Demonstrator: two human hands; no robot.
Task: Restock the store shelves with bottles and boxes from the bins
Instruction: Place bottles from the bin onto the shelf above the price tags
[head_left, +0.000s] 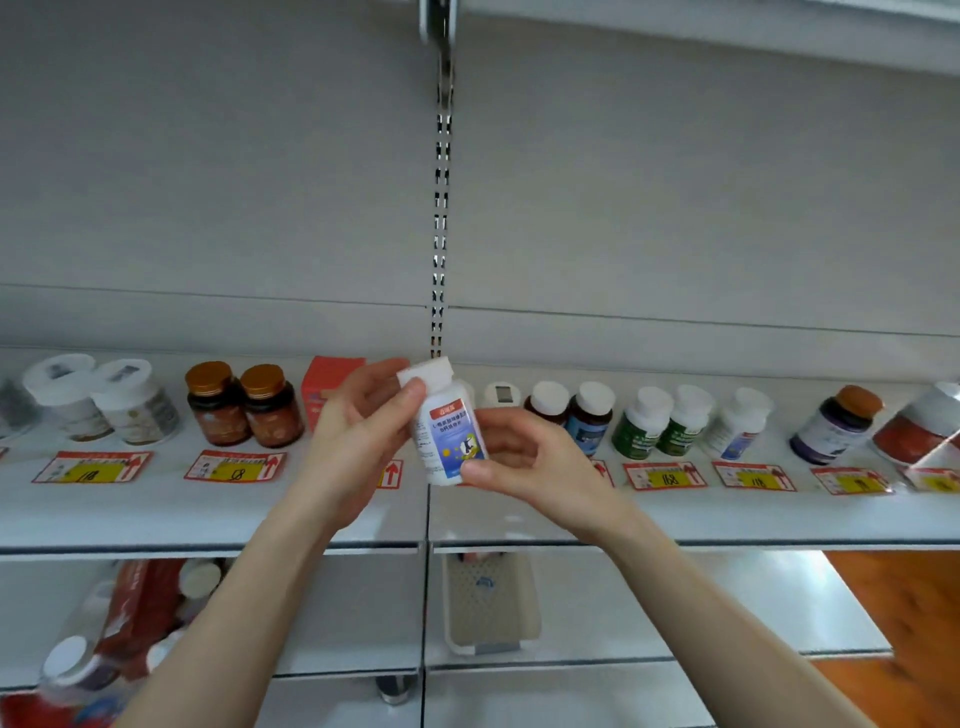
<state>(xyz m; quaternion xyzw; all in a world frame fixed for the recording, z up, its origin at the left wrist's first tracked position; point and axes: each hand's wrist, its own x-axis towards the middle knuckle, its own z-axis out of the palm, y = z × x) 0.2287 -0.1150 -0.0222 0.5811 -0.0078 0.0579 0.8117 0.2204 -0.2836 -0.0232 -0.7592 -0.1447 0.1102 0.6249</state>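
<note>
At frame centre, both hands hold a white bottle (450, 434) above the shelf (208, 514) front edge. Left hand (363, 415) pinches its cap; right hand (524, 457) grips its base. Bare shelf space lies behind, between red box (324, 387) and white-capped bottles (571, 410).

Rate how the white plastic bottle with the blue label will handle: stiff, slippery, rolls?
The white plastic bottle with the blue label is probably rigid: left hand on its cap and right hand at its base leave no visible dent. Smooth label, possibly slick. Round body: likely rolls if laid down.
</note>
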